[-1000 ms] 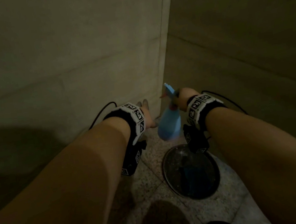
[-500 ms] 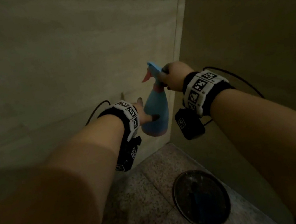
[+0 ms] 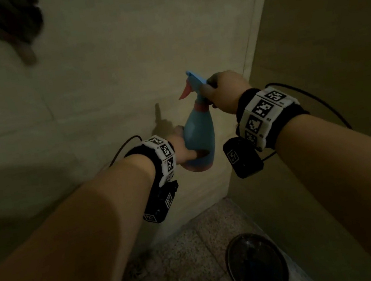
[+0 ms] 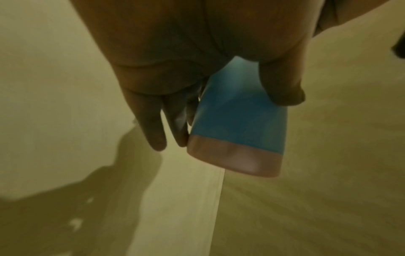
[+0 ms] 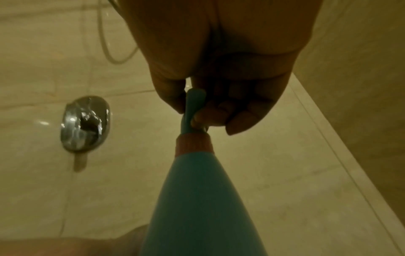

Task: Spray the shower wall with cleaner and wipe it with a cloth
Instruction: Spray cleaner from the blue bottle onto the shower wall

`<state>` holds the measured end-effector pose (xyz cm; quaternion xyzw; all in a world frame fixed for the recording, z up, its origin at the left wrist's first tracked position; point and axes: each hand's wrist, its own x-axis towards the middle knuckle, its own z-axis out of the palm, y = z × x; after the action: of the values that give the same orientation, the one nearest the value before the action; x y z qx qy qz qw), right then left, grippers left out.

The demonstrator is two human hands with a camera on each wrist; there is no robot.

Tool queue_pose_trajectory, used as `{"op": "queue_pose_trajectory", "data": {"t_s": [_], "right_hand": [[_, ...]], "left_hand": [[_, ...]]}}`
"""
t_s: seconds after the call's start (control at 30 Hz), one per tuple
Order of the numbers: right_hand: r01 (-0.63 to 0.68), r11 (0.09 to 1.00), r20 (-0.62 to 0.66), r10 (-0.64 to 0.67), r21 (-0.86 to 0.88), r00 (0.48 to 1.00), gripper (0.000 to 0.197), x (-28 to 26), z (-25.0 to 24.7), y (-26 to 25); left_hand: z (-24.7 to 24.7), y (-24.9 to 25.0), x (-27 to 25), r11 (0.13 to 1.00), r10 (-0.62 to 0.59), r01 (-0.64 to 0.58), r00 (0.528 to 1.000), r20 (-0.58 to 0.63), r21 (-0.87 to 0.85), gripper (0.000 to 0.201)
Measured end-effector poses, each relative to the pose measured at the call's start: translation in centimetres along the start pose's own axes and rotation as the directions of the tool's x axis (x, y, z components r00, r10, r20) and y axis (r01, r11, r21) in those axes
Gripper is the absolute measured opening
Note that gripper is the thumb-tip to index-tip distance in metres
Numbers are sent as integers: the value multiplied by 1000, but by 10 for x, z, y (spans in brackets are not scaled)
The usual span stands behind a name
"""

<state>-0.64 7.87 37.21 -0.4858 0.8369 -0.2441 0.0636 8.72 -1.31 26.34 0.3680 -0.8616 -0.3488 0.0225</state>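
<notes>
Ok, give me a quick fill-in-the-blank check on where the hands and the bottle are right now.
1. The right hand grips the spray bottle just below its ____.
2. The left hand holds the bottle at its ____ end.
3. The bottle's body is blue and the collar at its neck is ____.
4. On the floor near the corner lies a round dark ____.

Missing words: head; bottom; pink; drain cover
</notes>
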Motion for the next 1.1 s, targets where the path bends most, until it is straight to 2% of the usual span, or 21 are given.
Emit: {"op": "queue_pose_trajectory", "data": {"t_s": [0.17, 0.27, 0.5, 0.7, 0.83, 1.1], "right_hand": [[104, 994, -5, -104, -47, 995, 46, -2, -71, -62], [152, 988, -27, -153, -20, 988, 49, -9, -113, -103], [269, 963, -44, -268, 29, 963, 40, -34, -179, -179], [359, 927, -58, -355, 106, 933, 39, -59, -213, -250], [430, 885, -86, -422, 180, 903, 36, -75, -228, -291], [553, 776, -116, -546, 303, 830, 28, -101, -241, -355]], "left_hand": [[-75, 47, -47, 999, 45, -44, 998, -49, 17, 81], [-118, 65, -80, 997, 48, -55, 993, -112, -56, 80], [-184, 95, -162, 967, -25, -49, 958, -286, -250, 85], [-240, 103, -232, 939, -103, -44, 910, -402, -341, 93], [-278, 102, -274, 926, -151, -48, 861, -486, -373, 97], [-319, 100, -348, 903, -238, -48, 772, -590, -427, 78]]}}
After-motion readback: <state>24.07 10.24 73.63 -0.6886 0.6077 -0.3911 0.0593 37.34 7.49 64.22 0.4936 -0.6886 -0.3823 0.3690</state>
